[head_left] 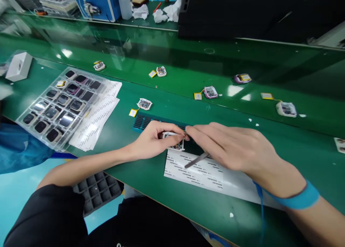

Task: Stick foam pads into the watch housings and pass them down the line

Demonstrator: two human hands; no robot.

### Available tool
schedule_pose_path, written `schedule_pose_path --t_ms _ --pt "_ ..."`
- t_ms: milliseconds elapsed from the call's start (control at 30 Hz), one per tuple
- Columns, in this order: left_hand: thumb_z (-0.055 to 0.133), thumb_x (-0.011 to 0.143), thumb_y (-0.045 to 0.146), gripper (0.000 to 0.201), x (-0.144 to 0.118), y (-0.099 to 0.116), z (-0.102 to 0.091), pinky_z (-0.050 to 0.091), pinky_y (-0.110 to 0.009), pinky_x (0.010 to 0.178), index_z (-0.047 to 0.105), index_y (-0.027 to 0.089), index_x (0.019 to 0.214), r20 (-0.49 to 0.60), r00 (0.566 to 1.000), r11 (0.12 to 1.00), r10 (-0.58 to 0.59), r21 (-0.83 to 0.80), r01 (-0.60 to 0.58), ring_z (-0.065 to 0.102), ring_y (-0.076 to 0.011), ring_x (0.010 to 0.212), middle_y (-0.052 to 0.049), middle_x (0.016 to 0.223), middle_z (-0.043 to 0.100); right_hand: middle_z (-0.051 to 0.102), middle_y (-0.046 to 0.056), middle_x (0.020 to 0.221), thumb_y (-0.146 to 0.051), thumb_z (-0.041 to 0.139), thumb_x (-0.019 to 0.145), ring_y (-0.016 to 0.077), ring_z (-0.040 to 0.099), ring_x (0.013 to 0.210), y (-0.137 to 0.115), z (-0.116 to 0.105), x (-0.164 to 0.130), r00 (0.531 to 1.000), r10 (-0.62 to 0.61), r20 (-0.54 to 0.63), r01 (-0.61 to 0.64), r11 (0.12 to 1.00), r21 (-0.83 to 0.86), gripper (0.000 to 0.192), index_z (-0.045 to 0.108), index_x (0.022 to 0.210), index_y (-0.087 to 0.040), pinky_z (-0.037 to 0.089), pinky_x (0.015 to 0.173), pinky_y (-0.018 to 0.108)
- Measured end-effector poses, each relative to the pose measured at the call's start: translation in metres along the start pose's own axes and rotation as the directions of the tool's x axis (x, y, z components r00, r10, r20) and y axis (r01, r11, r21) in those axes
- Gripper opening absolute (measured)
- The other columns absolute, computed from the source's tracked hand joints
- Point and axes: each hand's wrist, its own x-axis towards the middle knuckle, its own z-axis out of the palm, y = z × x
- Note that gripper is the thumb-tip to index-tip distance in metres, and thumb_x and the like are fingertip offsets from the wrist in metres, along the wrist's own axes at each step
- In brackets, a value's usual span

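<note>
My left hand (156, 141) is closed around a white watch case (178, 143), its open inside showing small electronic parts. At the case's upper right corner, the fingertips of my right hand (229, 144) meet those of my left; what they pinch there is hidden. From under my right palm sticks out a thin grey metal tool (196, 160), its far end hidden. Below the case lies a white printed sheet (194, 171). Behind my left hand is a teal tray with black strips (141, 122), partly covered by the hands.
Several open watch cases with yellow batteries, such as one white case (145, 104) and one purple case (210, 92), lie across the green bench (129, 85). At left, a clear tray (63, 151) holds watch faces beside printed sheets (94, 126). A blue wrist strap (299, 198) trails a cord.
</note>
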Motion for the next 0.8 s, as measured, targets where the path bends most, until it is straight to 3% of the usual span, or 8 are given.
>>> schedule_pose_path --t_ms 67,167,267,400,600,800 --pt "0.068 0.09 0.031 0.02 0.001 0.0 0.0 0.047 -0.023 0.063 0.077 0.013 0.089 -0.001 1.0 1.0 -0.021 0.017 0.021 0.062 -0.0118 0.072 -0.007 0.089 0.077 0.082 0.002 0.089 -0.001 0.048 0.102 0.0147 0.072 0.069 0.002 0.007 -0.003 0.992 0.128 0.023 -0.127 0.991 -0.044 0.033 0.073 0.111 -0.02 0.041 0.044 0.029" --pt "0.065 0.089 0.026 0.015 0.002 0.0 0.0 0.043 -0.021 0.059 0.069 0.014 0.097 -0.026 0.999 0.999 -0.042 0.01 0.043 0.056 -0.0092 0.066 -0.001 0.079 0.069 0.083 0.006 0.109 0.004 0.047 0.098 0.017 0.077 0.083 0.003 0.017 -0.006 0.967 0.255 -0.012 -0.255 0.965 -0.058 0.041 0.066 0.129 -0.016 0.045 0.047 0.03" --pt "0.061 0.088 0.021 0.013 0.001 0.0 -0.001 0.035 -0.019 0.053 0.055 0.018 0.099 -0.014 0.998 0.996 -0.062 -0.061 0.061 0.043 -0.0064 0.056 0.008 0.065 0.05 0.081 0.005 0.123 -0.002 0.054 0.101 0.0157 0.078 0.085 0.001 0.018 -0.007 0.99 0.143 -0.018 -0.142 0.989 0.039 0.037 0.063 0.133 -0.019 0.051 0.051 0.028" --pt "0.059 0.088 0.019 0.013 0.002 -0.004 0.0 0.029 -0.02 0.05 0.048 0.02 0.096 -0.003 0.999 0.995 -0.038 -0.087 0.038 0.034 -0.0052 0.054 0.009 0.064 0.046 0.083 0.005 0.112 0.001 0.054 0.102 0.0142 0.075 0.073 0.0 0.012 -0.004 0.999 0.012 -0.04 -0.01 0.999 0.041 0.028 0.068 0.12 -0.015 0.052 0.049 0.027" --pt "0.061 0.091 0.019 0.014 0.0 -0.011 0.003 0.028 -0.022 0.05 0.047 0.02 0.09 -0.052 0.994 0.996 0.091 0.01 -0.091 0.037 -0.0052 0.055 0.007 0.066 0.05 0.084 0.007 0.11 0.001 0.049 0.102 0.0191 0.08 0.078 -0.008 0.013 -0.003 0.996 0.087 -0.005 -0.085 0.986 0.145 0.033 0.07 0.121 -0.017 0.053 0.048 0.029" --pt "0.053 0.101 0.018 0.009 -0.007 -0.018 0.004 0.028 -0.022 0.05 0.045 0.021 0.098 -0.037 0.972 0.962 0.234 0.152 -0.226 0.037 -0.0066 0.055 0.007 0.067 0.046 0.081 0.007 0.119 -0.009 0.044 0.106 0.0227 0.082 0.081 -0.024 0.013 -0.001 0.964 0.241 0.117 -0.264 0.929 0.26 0.037 0.073 0.124 -0.022 0.058 0.054 0.032"
